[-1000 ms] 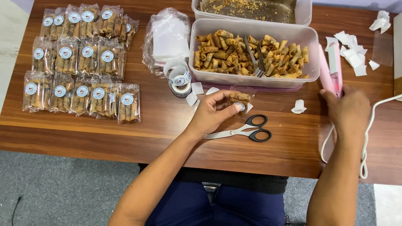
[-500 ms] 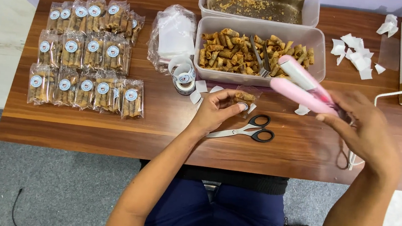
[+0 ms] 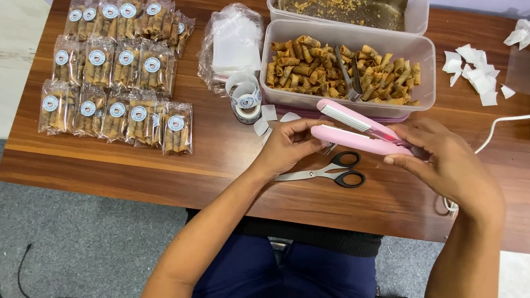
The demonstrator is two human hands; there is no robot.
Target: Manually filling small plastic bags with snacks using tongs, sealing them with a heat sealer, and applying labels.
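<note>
The right hand (image 3: 451,162) grips the pink sealer (image 3: 360,131), jaws slightly parted. The left hand (image 3: 291,146) pinches a small bag at the sealer's left tip, above the scissors (image 3: 334,172). Since the earlier frame, the sealer has swung level and lower, meeting the bag.

Our left hand (image 3: 291,148) at frame centre, fingers pinched; our right hand (image 3: 448,163) centre-right, fingers curled in grip.

Both forearms are bare, no sleeves showing, with no rings, watch or bands on the left hand (image 3: 288,148) or right hand (image 3: 451,167). Below the worktop (image 3: 212,163) edge: a dark top's hem over navy blue trousers.
</note>
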